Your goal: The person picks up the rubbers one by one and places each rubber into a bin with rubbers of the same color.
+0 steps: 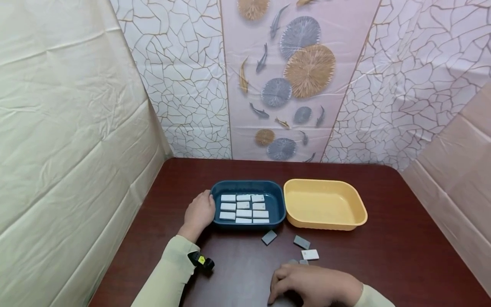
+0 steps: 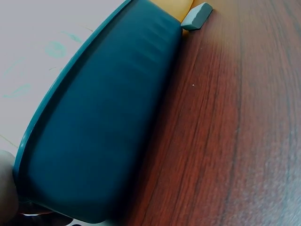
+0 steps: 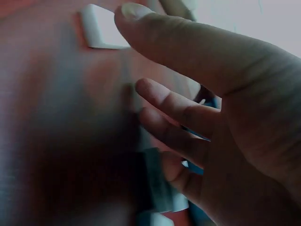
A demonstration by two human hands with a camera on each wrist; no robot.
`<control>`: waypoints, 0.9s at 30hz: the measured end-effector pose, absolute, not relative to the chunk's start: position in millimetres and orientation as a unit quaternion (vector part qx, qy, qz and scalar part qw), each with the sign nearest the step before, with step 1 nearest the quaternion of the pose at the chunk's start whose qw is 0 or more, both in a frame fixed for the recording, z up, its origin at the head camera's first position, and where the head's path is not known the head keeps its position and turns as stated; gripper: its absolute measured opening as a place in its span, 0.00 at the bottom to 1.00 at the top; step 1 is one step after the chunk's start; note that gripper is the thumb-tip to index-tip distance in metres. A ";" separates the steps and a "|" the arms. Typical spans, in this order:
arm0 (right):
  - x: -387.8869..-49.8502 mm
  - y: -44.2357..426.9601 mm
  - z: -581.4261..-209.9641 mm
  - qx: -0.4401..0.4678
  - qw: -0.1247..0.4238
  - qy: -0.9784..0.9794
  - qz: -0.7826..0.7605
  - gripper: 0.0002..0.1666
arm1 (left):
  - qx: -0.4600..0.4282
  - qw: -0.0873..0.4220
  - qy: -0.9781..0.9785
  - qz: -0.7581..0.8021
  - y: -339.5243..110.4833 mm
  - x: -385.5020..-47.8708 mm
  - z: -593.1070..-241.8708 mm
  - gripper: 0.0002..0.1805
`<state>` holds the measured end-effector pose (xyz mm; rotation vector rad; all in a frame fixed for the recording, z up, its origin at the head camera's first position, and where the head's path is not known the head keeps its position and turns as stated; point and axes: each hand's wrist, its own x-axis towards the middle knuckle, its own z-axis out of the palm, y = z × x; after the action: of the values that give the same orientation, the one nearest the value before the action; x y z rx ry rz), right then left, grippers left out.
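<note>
Tabletop (image 1: 234, 260) before patterned cloth (image 1: 276, 98), left hand (image 1: 200, 210) round blue tray (image 1: 275, 202), right hand (image 1: 311, 283) loose, empty.

A fish-printed backdrop (image 1: 281, 113) hangs at 12 o'clock. Cream cloth (image 1: 76, 149) hangs at 9 o'clock, pinkish-beige cloth (image 1: 456, 170) at 3.

A dark blue, smooth plastic tray (image 2: 94, 108) slants from 7 o'clock up to 12, its long outer wall facing the camera. At 8 o'clock the left grip (image 2: 8, 190) holds its rim, partly cut off. A yellow plastic tub (image 2: 170, 6) peeks in at 12; a grey, rectangular block (image 2: 197, 17) lies at 1, near the tray's far corner. Reddish-brown, wood-grained table (image 2: 225, 117) spreads around 3.
</note>
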<state>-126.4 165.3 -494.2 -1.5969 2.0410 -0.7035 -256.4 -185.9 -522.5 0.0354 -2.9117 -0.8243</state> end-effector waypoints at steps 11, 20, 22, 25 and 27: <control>-112.4 166.5 -510.1 -0.612 0.137 0.757 -0.184 0.20 | 0.013 0.051 -0.959 -0.277 -188.4 -259.1 -524.9 0.24; -111.6 164.5 -511.6 -0.600 0.139 0.762 -0.202 0.14 | 0.007 0.048 -0.959 -0.281 -187.9 -259.4 -524.1 0.25; -111.4 164.4 -511.5 -0.598 0.140 0.763 -0.199 0.14 | 0.006 0.048 -0.959 -0.281 -188.0 -258.8 -524.0 0.25; -110.5 163.5 -512.0 -0.596 0.138 0.767 -0.193 0.14 | 0.004 0.049 -0.959 -0.280 -188.1 -258.2 -523.9 0.25; -109.7 162.5 -512.6 -0.596 0.134 0.769 -0.191 0.13 | 0.005 0.051 -0.959 -0.280 -188.3 -258.0 -523.8 0.25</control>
<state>-109.7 162.5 -512.6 -1.7265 2.2283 -0.5522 -258.0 -188.3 -523.8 0.0140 -2.9178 -0.8538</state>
